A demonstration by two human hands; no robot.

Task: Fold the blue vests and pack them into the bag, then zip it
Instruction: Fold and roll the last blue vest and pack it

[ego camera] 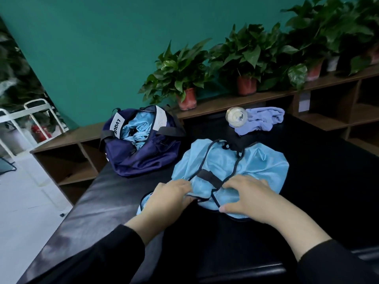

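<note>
A light blue vest with black trim lies spread on the black table. My left hand grips the vest's near left edge, with cloth bunched under its fingers. My right hand lies on the vest's near right part, fingers spread and bent onto the cloth. A navy bag stands unzipped at the table's far left. Other blue vests are stuffed inside it.
A clear bottle and a crumpled purple cloth lie at the table's far side. Potted plants stand on a wooden shelf behind. White chair frames stand at the left over a pale floor.
</note>
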